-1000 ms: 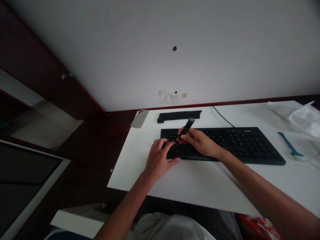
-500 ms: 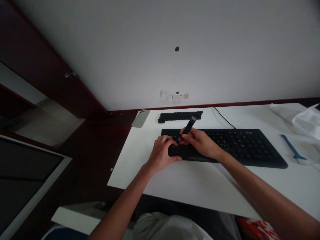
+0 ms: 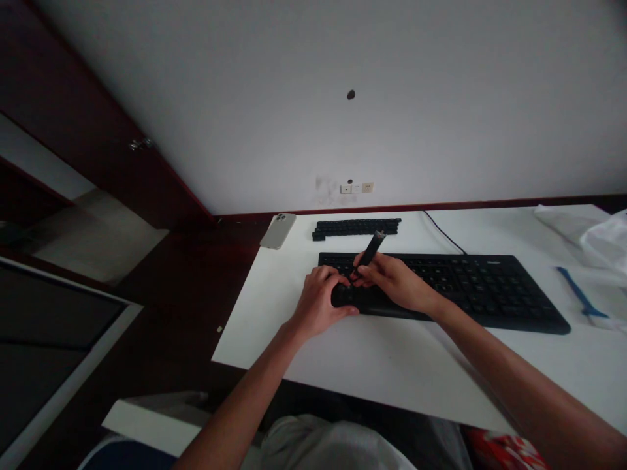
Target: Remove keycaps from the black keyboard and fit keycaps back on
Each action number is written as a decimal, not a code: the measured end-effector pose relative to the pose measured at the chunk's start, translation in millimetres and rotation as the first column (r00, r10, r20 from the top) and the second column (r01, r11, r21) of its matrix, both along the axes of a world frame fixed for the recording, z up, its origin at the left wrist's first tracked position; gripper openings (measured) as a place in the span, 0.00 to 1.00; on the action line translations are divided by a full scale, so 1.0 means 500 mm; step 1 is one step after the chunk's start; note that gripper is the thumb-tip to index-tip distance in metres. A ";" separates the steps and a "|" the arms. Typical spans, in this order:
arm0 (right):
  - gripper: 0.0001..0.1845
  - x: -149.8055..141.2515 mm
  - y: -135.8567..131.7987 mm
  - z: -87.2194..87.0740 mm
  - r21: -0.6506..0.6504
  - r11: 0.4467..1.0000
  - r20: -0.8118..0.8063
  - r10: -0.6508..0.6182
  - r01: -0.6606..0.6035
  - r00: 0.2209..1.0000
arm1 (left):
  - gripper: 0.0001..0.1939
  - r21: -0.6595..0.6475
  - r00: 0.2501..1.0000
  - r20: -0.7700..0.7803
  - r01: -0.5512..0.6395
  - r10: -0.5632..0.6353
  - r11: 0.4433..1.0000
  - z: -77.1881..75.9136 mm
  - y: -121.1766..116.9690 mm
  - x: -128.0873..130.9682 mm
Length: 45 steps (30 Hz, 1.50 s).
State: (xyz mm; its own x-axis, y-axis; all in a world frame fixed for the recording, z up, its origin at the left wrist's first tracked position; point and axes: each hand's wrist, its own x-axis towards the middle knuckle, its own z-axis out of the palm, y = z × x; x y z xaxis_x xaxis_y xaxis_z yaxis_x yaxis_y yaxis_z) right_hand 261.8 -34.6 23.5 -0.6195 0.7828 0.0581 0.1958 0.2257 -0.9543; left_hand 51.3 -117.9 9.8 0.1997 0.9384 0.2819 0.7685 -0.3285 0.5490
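Observation:
A black keyboard point(image 3: 494, 294) lies on the white table. My left hand point(image 3: 321, 301) is curled over its left end, with the thumb along the front edge and the fingers on top, holding it. In my right hand point(image 3: 392, 279) is a black stick-like tool point(image 3: 373, 247), gripped like a pen and tilted, its upper end lighter in tone. The tool's lower end points down at the keys on the left part of the keyboard, close to my left fingers. Where exactly it touches is hidden by my fingers.
Removed black keycaps point(image 3: 357, 227) lie in rows behind the keyboard. A phone point(image 3: 278, 232) rests at the table's far left corner. To the right are a blue brush-like tool point(image 3: 580, 292) and white plastic bags point(image 3: 605, 241). The keyboard cable point(image 3: 445, 232) runs backward.
The whole view has shifted slightly. Both hands keep nearly the same pose over the keyboard, and the black tool stays in my right hand.

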 end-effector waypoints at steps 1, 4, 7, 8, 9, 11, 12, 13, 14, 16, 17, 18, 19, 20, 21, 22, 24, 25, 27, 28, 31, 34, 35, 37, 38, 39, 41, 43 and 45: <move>0.18 0.000 0.000 0.000 -0.001 1.000 -0.004 0.007 -0.007 1.000 | 0.29 0.006 1.000 -0.009 0.010 -0.010 1.000 0.001 -0.002 -0.001; 0.17 -0.001 -0.004 0.005 0.033 0.999 0.004 0.018 -0.018 1.000 | 0.25 0.018 0.998 -0.011 0.055 -0.055 0.998 0.008 -0.009 -0.004; 0.16 -0.004 -0.010 0.020 0.115 0.992 0.056 0.037 -0.043 0.998 | 0.15 0.027 0.997 0.050 0.055 -0.056 0.998 0.016 -0.014 -0.010; 0.15 -0.005 -0.013 0.027 0.146 0.988 0.080 0.046 -0.057 0.996 | 0.13 0.032 0.997 0.068 0.040 -0.042 0.999 0.018 -0.014 -0.012; 0.14 -0.005 -0.016 0.034 0.175 0.982 0.106 0.056 -0.074 0.993 | 0.13 0.036 0.997 0.078 0.022 -0.025 0.999 0.019 -0.013 -0.015; 0.13 -0.007 -0.022 0.047 0.232 0.967 0.157 0.073 -0.108 0.985 | 0.14 0.040 0.997 0.076 -0.003 0.000 0.999 0.018 -0.010 -0.019; 0.13 -0.007 -0.024 0.052 0.256 0.959 0.177 0.080 -0.124 0.981 | 0.13 0.041 0.998 0.069 -0.008 0.005 0.999 0.017 -0.009 -0.021; 0.12 -0.008 -0.026 0.056 0.277 0.951 0.190 0.089 -0.141 0.978 | 0.13 0.044 0.998 0.061 -0.010 0.007 0.999 0.016 -0.007 -0.022; 0.12 -0.008 -0.028 0.058 0.293 0.943 0.199 0.100 -0.157 0.975 | 0.12 0.047 0.998 0.054 -0.011 0.009 0.999 0.014 -0.006 -0.023; 0.12 -0.010 -0.031 0.060 0.314 0.931 0.211 0.122 -0.186 0.970 | 0.11 0.058 0.999 0.046 -0.019 0.016 0.998 0.011 -0.005 -0.023; 0.12 -0.011 -0.032 0.060 0.320 0.927 0.215 0.132 -0.198 0.968 | 0.10 0.063 0.999 0.043 -0.024 0.022 0.998 0.009 -0.005 -0.022; 0.12 -0.012 -0.034 0.060 0.325 0.923 0.220 0.140 -0.208 0.966 | 0.09 0.067 0.999 0.041 -0.030 0.027 0.997 0.008 -0.005 -0.022; 0.12 -0.012 -0.034 0.060 0.332 0.918 0.228 0.146 -0.218 0.963 | 0.09 0.070 0.999 0.040 -0.034 0.032 0.997 0.006 -0.005 -0.022; 0.12 -0.013 -0.035 0.061 0.339 0.913 0.239 0.152 -0.228 0.959 | 0.09 0.071 0.999 0.040 -0.038 0.035 0.997 0.005 -0.005 -0.021; 0.12 -0.013 -0.035 0.061 0.346 0.907 0.250 0.159 -0.242 0.955 | 0.08 0.071 0.998 0.041 -0.041 0.038 0.997 0.005 -0.005 -0.021; 0.12 -0.012 -0.034 0.062 0.351 0.901 0.263 0.168 -0.256 0.950 | 0.08 0.071 0.998 0.041 -0.044 0.041 0.997 0.005 -0.004 -0.021; 0.12 -0.009 -0.031 0.064 0.350 0.894 0.284 0.185 -0.281 0.941 | 0.08 0.068 0.998 0.039 -0.048 0.046 0.997 0.006 -0.005 -0.020; 0.12 -0.007 -0.029 0.064 0.345 0.893 0.282 0.196 -0.290 0.939 | 0.09 0.066 0.998 0.038 -0.051 0.048 0.996 0.007 -0.005 -0.019; 0.13 -0.001 -0.023 0.064 0.328 0.897 0.257 0.218 -0.297 0.942 | 0.11 0.068 0.998 0.039 -0.053 0.050 0.996 0.011 -0.008 -0.016; 0.14 0.002 -0.021 0.062 0.318 0.901 0.239 0.223 -0.293 0.945 | 0.12 0.071 0.998 0.042 -0.053 0.050 0.996 0.012 -0.010 -0.014; 0.15 0.008 -0.013 0.058 0.296 0.914 0.199 0.226 -0.278 0.954 | 0.10 0.095 0.999 0.042 -0.036 0.032 0.995 0.015 -0.018 -0.008; 0.16 0.011 -0.010 0.055 0.288 0.912 0.195 0.243 -0.292 0.950 | 0.09 0.121 1.000 -0.002 0.017 -0.017 0.992 0.011 -0.026 -0.004; 0.16 0.012 -0.009 0.055 0.291 0.909 0.192 0.249 -0.298 0.949 | 0.09 0.127 0.999 -0.025 0.034 -0.031 0.991 0.009 -0.027 -0.002; 0.16 0.014 -0.008 0.053 0.297 0.907 0.180 0.255 -0.299 0.950 | 0.11 0.132 0.997 -0.066 0.050 -0.041 0.990 0.005 -0.029 -0.001; 0.16 0.015 -0.007 0.052 0.298 0.907 0.170 0.257 -0.298 0.951 | 0.12 0.132 0.996 -0.079 0.050 -0.039 0.990 0.004 -0.029 0.000; 0.16 0.017 -0.005 0.051 0.297 0.908 0.160 0.259 -0.297 0.953 | 0.12 0.132 0.996 -0.087 0.047 -0.036 0.990 0.003 -0.029 0.000; 0.16 0.020 -0.002 0.047 0.289 0.911 0.139 0.265 -0.295 0.954 | 0.13 0.132 0.995 -0.092 0.041 -0.028 0.990 0.002 -0.029 0.000; 0.16 0.022 0.002 0.043 0.281 0.914 0.122 0.270 -0.294 0.955 | 0.13 0.133 0.996 -0.091 0.035 -0.023 0.990 0.002 -0.028 0.000; 0.15 0.023 0.005 0.039 0.271 0.915 0.105 0.282 -0.300 0.954 | 0.12 0.136 0.996 -0.089 0.033 -0.021 0.990 0.003 -0.029 0.001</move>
